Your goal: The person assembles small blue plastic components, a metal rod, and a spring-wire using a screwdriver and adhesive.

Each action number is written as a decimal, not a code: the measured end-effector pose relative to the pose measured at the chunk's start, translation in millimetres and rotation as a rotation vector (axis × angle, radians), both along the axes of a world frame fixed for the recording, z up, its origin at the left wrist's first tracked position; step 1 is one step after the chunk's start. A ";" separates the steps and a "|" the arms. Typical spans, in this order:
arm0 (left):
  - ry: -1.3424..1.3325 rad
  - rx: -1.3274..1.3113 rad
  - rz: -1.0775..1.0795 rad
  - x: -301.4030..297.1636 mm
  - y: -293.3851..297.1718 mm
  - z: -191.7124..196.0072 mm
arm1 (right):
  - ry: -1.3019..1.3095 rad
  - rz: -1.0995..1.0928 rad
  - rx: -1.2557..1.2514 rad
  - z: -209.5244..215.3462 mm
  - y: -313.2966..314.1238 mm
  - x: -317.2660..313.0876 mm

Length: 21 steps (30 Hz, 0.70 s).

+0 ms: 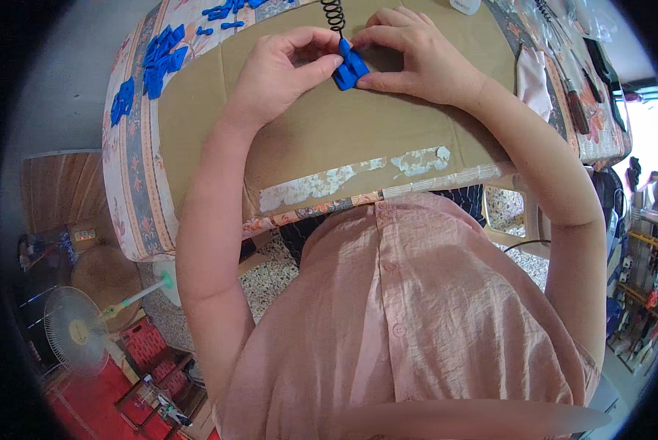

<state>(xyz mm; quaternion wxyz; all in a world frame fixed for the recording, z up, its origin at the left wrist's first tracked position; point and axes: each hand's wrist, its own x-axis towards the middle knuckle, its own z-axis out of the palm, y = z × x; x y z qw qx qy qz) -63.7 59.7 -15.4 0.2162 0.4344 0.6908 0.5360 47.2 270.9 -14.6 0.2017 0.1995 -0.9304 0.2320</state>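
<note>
A sheet of brown cardboard point(387, 132) is lying on the desk point(134, 183), which is wearing a floral cloth. Loose blue plastic pieces point(160, 59) are sitting along its left edge. A standing fan point(72, 330) is resting on the floor beside what may be red crates point(156, 359).

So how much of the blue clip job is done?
Hard to say what's finished. In hand: the left hand and right hand together pinch one blue plastic piece below a black coiled spring on the cardboard sheet. Loose blue plastic pieces are piled at the table's left edge.
</note>
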 end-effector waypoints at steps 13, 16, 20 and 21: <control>-0.015 0.096 -0.026 7.2 2.5 2.7 | 0.086 -0.021 -0.038 -14.3 1.9 -1.4; -0.055 0.065 -0.010 6.5 1.9 1.5 | 0.090 -0.022 -0.035 -14.7 1.5 -1.2; -0.028 0.061 -0.008 4.8 1.7 1.7 | 0.077 -0.017 -0.034 -14.9 1.7 -2.9; -0.027 0.053 0.005 5.9 1.3 3.5 | 0.062 -0.016 -0.034 -12.7 1.2 -2.2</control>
